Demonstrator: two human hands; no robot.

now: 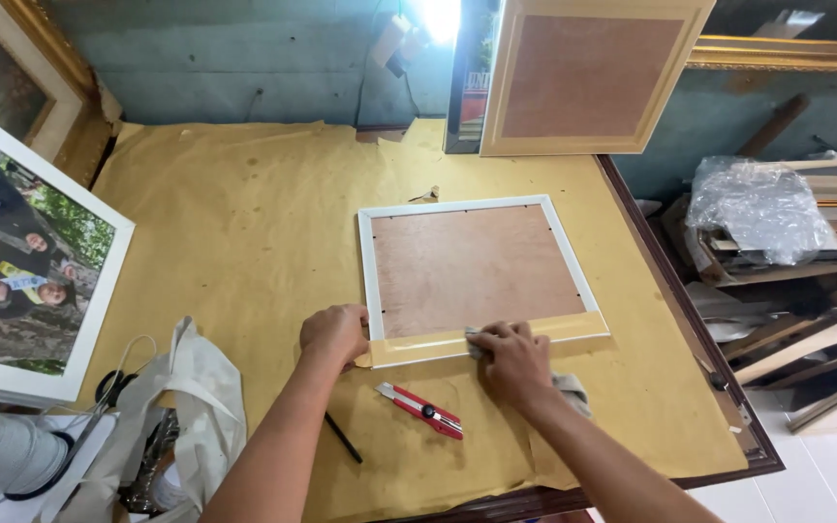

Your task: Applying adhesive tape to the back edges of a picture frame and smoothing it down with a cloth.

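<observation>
A white picture frame (pixel 368 254) lies face down on the paper-covered table, its brown backing board (pixel 472 266) showing. A strip of tan paper tape (pixel 535 331) runs along its near edge. My left hand (pixel 335 333) presses on the tape's left end at the frame's corner. My right hand (pixel 511 360) presses a small grey cloth (pixel 570 388) against the tape near the middle. A red utility knife (pixel 419 410) lies on the table just in front of my hands, with a black pen (pixel 343 438) to its left.
A framed photograph (pixel 26 261) leans at the left. Another frame (pixel 588 73), back showing, stands at the far edge. A white cloth bag (pixel 196 407) and scissors (pixel 99 407) sit near left. Wooden mouldings and plastic wrap (pixel 758 208) pile up past the table's right edge.
</observation>
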